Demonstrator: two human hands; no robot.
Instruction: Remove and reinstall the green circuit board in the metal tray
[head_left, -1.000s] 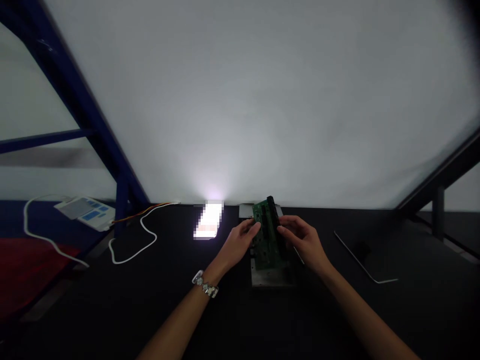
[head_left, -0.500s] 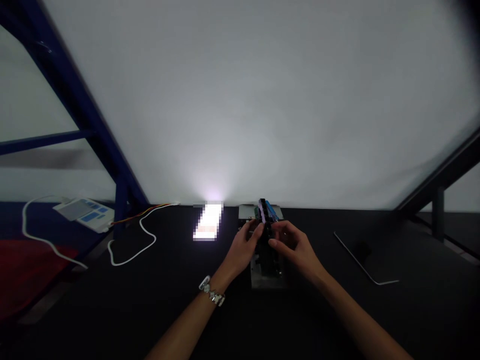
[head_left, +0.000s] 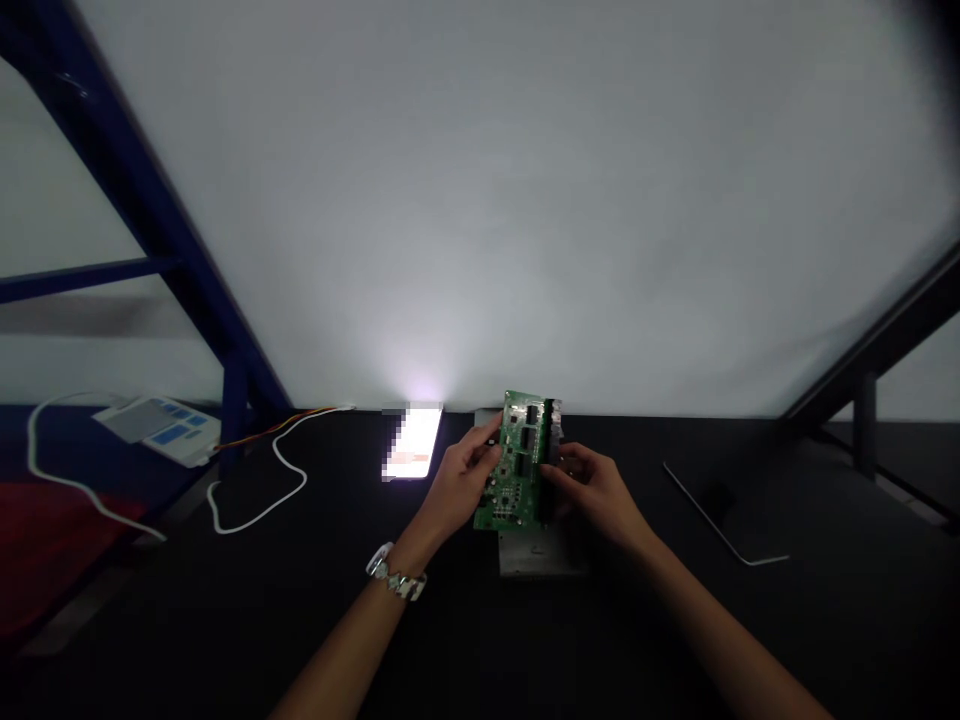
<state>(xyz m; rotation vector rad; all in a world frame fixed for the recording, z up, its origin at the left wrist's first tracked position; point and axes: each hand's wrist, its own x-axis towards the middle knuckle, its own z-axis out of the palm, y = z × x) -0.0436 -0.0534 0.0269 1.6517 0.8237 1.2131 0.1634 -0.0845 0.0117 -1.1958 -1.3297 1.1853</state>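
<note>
Two hands holding board in air: left hand point(head_left: 454, 475) fingers curled, pinching left edge of green circuit board point(head_left: 514, 470); right hand point(head_left: 592, 492) fingertips pressed to black strip point(head_left: 549, 460) along board's right side. Metal plate point(head_left: 536, 555) just below fingers (dull grey, partly shadowed). Metal bracelet point(head_left: 396, 575) behind left fingers, on wrist.

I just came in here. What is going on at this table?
A person holds a green circuit board up in both hands, above a black table. The left hand grips the board's left edge, and the right hand holds its right side, by a black connector strip. A metal plate lies below the board, and a white cable lies further left.
</note>
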